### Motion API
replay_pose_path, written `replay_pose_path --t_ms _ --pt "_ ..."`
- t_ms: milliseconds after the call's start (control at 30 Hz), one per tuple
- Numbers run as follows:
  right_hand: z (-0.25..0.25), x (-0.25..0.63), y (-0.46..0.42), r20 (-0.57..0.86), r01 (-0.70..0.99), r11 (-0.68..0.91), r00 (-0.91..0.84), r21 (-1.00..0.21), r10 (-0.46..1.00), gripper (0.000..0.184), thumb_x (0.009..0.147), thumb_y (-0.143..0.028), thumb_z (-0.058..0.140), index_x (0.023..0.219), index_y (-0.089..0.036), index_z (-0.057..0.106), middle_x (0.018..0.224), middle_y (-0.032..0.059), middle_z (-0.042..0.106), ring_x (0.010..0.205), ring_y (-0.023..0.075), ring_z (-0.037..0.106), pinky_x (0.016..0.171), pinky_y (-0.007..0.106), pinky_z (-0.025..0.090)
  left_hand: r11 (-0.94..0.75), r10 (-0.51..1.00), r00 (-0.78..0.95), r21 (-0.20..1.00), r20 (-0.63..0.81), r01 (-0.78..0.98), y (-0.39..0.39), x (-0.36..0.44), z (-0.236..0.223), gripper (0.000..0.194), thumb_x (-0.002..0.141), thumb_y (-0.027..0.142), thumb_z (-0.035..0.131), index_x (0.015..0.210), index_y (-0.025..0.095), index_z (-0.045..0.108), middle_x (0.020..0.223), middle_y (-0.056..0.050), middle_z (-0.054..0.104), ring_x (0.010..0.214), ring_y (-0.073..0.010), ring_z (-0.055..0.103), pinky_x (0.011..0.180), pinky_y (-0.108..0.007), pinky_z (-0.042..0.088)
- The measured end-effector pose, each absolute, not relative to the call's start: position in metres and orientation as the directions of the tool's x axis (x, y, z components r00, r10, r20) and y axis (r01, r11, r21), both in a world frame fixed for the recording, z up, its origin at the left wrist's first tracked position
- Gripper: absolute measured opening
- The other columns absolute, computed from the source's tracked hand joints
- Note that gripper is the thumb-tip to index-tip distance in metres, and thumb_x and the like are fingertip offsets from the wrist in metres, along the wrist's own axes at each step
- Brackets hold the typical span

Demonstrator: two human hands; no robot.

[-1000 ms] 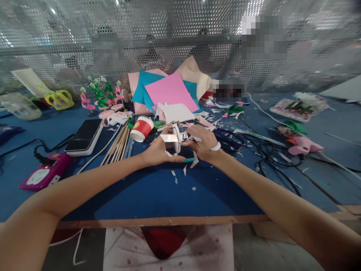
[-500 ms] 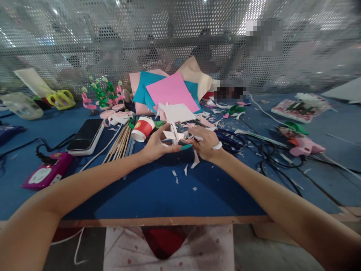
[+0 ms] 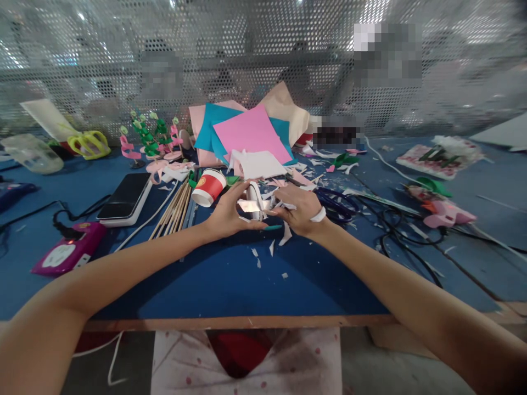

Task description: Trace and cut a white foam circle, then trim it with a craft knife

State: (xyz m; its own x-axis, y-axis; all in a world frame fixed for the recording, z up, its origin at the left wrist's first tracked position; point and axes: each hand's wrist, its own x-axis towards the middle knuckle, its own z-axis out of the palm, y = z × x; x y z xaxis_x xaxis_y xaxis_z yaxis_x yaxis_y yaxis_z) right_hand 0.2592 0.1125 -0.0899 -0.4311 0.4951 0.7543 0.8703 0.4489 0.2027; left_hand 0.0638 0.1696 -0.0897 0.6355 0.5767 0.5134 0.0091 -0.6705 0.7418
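Above the front middle of the table, my left hand (image 3: 229,212) curls its fingers and thumb around a white looped piece of paper (image 3: 254,193). A long teal nail shows on its thumb. My right hand (image 3: 300,208) is closed close beside it, pinching a flat, shiny blade (image 3: 252,206) that reaches across the white piece. The blade's other end is hidden in the fingers. White scraps cling around the right fingers, and a white wrap (image 3: 318,214) sits at the wrist. Just left of my left hand, a red and white paper cup (image 3: 209,187) lies tipped.
Wooden sticks (image 3: 172,211), a black-and-white power bank (image 3: 125,198) and a purple device (image 3: 69,249) lie left. Pink and teal sheets (image 3: 252,131) are piled behind among paper scraps. Dark blue loops (image 3: 338,204) and black cables (image 3: 397,230) lie right; a perforated metal screen (image 3: 255,60) stands behind.
The shiny blade has shifted slightly down and now catches the light across the white piece. My left thumb has dropped a little; both hands stay in nearly the same place.
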Motion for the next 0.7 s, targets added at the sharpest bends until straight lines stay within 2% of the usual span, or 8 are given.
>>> replay_pose_path --t_ms 133,333,700 --pt "-0.0886 0.2597 0.1122 0.757 0.863 0.458 -0.442 0.212 0.482 0.066 0.091 -0.057 0.013 0.077 -0.015 0.062 0.063 0.0061 0.06 0.061 0.0161 0.052 0.055 0.026 0.033 -0.722 0.566 0.619 0.689 0.545 0.054 0.1696 0.0644 -0.0885 0.09 0.047 0.043 0.085 0.124 0.014 0.049 0.116 -0.015 0.055 0.105 -0.0289 0.054 0.09 -0.045 0.049" --pt "-0.087 0.2577 0.1114 0.758 0.859 0.459 -0.452 0.228 0.47 0.063 0.092 -0.056 0.016 0.074 -0.015 0.06 0.06 0.0056 0.058 0.059 0.0157 0.05 0.053 0.026 0.031 -0.746 0.535 0.626 0.665 0.567 0.035 0.1681 0.0647 -0.0859 0.086 0.048 0.038 0.086 0.122 0.013 0.049 0.12 -0.016 0.054 0.111 -0.0303 0.052 0.092 -0.045 0.047" --pt "-0.0916 0.2566 0.1122 0.743 0.863 0.456 -0.45 0.218 0.496 0.064 0.092 -0.055 0.012 0.077 -0.015 0.06 0.064 0.0073 0.058 0.063 0.0173 0.05 0.056 0.028 0.034 -0.821 0.462 0.642 0.569 0.612 0.048 0.1648 0.0648 -0.0829 0.084 0.05 0.035 0.086 0.122 0.017 0.047 0.127 -0.014 0.053 0.121 -0.0294 0.048 0.101 -0.047 0.043"
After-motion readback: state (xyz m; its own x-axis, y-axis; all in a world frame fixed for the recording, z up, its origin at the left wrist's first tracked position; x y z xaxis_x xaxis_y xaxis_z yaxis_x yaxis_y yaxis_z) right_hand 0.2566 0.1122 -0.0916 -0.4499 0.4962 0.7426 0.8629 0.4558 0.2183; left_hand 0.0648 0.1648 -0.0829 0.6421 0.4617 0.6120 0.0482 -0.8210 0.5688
